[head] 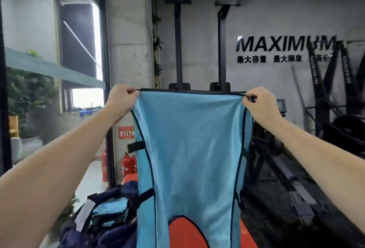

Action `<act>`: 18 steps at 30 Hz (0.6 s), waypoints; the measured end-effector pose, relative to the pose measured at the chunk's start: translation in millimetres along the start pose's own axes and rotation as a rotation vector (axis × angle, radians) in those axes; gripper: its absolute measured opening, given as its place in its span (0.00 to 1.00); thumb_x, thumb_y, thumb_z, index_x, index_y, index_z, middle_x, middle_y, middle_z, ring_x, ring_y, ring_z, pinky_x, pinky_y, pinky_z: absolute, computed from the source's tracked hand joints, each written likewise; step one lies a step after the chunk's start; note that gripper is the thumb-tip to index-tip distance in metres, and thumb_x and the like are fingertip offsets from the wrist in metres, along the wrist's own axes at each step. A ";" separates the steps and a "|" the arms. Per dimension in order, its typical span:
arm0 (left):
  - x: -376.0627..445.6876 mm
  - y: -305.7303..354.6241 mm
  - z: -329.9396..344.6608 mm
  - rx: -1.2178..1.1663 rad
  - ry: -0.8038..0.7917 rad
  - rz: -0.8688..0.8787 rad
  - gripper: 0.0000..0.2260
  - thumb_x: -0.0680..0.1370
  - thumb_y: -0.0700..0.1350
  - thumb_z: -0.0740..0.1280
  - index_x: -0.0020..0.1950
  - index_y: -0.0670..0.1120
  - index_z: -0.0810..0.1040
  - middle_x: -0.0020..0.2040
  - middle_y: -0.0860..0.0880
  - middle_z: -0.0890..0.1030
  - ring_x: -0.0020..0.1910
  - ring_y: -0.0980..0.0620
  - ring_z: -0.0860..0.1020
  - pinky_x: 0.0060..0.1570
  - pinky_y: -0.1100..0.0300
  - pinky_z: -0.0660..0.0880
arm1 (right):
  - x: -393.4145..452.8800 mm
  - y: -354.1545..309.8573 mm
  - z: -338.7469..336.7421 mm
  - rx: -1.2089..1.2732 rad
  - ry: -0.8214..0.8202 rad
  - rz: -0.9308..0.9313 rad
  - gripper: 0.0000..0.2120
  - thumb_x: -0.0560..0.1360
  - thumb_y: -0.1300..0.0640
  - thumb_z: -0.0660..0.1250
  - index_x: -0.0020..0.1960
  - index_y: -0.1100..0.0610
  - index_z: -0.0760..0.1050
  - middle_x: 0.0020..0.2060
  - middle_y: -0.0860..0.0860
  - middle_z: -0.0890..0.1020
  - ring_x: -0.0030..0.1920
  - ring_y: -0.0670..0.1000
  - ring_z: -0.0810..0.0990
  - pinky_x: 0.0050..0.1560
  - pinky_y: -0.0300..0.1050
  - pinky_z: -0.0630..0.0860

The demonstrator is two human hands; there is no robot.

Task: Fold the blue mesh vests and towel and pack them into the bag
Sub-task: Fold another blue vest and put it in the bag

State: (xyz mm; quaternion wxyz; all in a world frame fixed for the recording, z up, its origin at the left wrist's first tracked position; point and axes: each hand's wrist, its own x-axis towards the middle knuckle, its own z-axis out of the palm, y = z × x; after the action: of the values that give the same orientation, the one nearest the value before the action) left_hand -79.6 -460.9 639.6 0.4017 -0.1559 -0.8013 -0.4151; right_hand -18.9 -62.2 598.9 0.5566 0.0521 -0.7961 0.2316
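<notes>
A light blue mesh vest [194, 149] with dark trim hangs spread out in front of me, its top edge pulled taut. My left hand [120, 100] pinches the upper left corner, my right hand [260, 103] pinches the upper right corner. At the lower left lies a dark navy bag [110, 234], open, with folded blue mesh vests [111, 209] stacked inside it. The hanging vest hides the bag's right part. No towel can be made out.
An orange surface [183, 234] shows through the vest's neck hole below. Red fire extinguishers [127, 166] stand by a concrete pillar [128, 50]. Black gym machines [331, 129] fill the right side. Glass and plants are at the left.
</notes>
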 end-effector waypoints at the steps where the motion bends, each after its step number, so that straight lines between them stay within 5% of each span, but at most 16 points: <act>1: 7.0 7.2 -6.8 0.019 -0.003 0.023 0.09 0.80 0.42 0.65 0.53 0.39 0.84 0.47 0.43 0.83 0.45 0.47 0.77 0.48 0.55 0.73 | 7.8 -4.4 -5.4 -0.002 0.004 -0.003 0.06 0.77 0.63 0.68 0.51 0.65 0.81 0.50 0.58 0.81 0.50 0.54 0.76 0.55 0.43 0.69; 5: 22.5 12.6 -21.4 0.089 -0.107 0.061 0.10 0.79 0.41 0.66 0.56 0.40 0.84 0.50 0.44 0.84 0.48 0.49 0.79 0.45 0.59 0.73 | 27.5 -12.1 -12.6 0.040 -0.048 0.114 0.09 0.77 0.61 0.68 0.56 0.62 0.82 0.52 0.56 0.82 0.52 0.54 0.79 0.57 0.44 0.72; 13: 24.9 -46.7 15.9 0.154 -0.250 -0.023 0.08 0.79 0.39 0.68 0.56 0.40 0.84 0.47 0.47 0.82 0.45 0.51 0.77 0.49 0.58 0.71 | 18.0 15.1 35.6 0.202 -0.256 0.369 0.06 0.76 0.62 0.71 0.52 0.60 0.83 0.40 0.50 0.80 0.32 0.39 0.74 0.35 0.31 0.68; 18: 26.4 -120.2 79.6 0.259 -0.285 -0.099 0.09 0.79 0.39 0.66 0.52 0.38 0.84 0.48 0.39 0.84 0.47 0.42 0.80 0.51 0.52 0.77 | -2.0 55.0 98.4 0.054 -0.444 0.312 0.06 0.76 0.61 0.71 0.52 0.57 0.84 0.45 0.51 0.83 0.41 0.45 0.78 0.45 0.38 0.71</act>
State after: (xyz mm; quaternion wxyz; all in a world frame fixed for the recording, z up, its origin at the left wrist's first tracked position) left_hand -207.2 -473.1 568.7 0.2801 -0.1206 -0.9034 -0.3016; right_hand -121.8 -55.7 553.1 0.3245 -0.0069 -0.8907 0.3184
